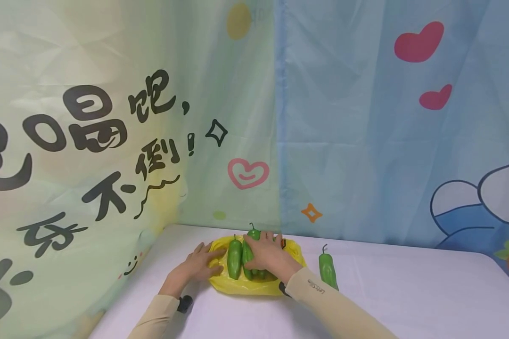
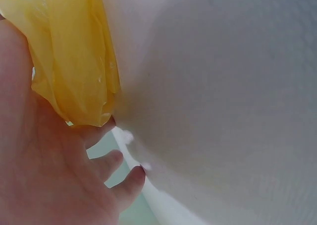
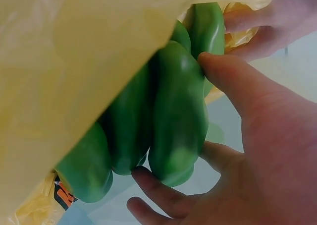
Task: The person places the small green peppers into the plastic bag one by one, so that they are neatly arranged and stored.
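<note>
A yellow plastic bag lies spread on the table with several green peppers in it. My left hand holds the bag's left rim; in the left wrist view the yellow film runs past the thumb while the other fingers spread apart. My right hand is over the peppers in the bag. Its thumb and fingers lie around one green pepper in the right wrist view, where part of the bag covers the others.
Another green pepper lies on the white table to the right of the bag, partly behind my right sleeve. Printed curtains hang behind the table and along its left side.
</note>
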Motion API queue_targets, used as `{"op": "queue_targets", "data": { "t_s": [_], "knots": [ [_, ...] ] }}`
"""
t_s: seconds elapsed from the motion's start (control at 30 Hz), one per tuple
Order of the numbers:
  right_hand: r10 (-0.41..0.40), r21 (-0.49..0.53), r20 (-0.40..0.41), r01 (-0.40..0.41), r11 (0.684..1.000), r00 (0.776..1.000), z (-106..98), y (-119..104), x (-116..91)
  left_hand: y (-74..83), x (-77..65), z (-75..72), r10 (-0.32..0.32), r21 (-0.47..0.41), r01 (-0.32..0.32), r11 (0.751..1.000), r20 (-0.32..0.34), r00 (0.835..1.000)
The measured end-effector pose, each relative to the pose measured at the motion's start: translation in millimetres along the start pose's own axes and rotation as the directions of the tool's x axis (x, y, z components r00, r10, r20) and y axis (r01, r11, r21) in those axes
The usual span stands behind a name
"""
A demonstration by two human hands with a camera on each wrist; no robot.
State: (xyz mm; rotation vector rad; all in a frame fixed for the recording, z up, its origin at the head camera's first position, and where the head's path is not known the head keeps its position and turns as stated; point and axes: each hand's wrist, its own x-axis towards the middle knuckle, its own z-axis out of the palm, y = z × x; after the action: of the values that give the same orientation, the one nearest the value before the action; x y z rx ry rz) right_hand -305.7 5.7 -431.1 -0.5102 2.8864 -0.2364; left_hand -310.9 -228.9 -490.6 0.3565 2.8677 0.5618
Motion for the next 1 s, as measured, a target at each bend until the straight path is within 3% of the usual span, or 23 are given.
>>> {"op": "queue_targets", "data": {
  "t_s": [0.57, 1.0],
  "knots": [
    [0.003, 0.027, -0.002, -0.003, 1.0, 1.0, -2.9, -2.4, -4.9, 0.8, 0.0, 0.6, -0.014, 0.002, 0.014, 1.0, -0.002, 1.0],
    [-0.001, 0.069, -0.051, 0.004, 0.998, 0.999, 1.7, -0.2, -11.8, -1.0, 0.4, 1.6, 0.004, 0.008, -0.004, 1.0, -0.008, 1.0]
  ]
}}
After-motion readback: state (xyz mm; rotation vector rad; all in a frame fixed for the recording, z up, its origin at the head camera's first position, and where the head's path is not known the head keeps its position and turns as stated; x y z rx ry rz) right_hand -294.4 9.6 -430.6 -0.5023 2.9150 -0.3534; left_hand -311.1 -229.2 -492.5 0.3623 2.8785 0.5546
